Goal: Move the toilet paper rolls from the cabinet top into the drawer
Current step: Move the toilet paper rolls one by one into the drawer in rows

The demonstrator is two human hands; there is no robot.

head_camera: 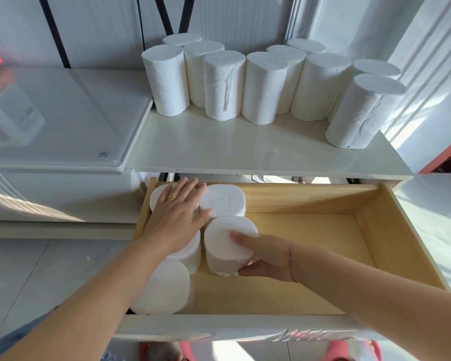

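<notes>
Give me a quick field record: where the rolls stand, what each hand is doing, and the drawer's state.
drawer: open, right part bare
rolls in drawer: five visible, upright, packed at the left end
rolls on cabinet top: ten visible, upright, along the back
left hand: flat on top of the back-left rolls, fingers spread
right hand: gripping the side of the roll in the second column
task status: unfinished
</notes>
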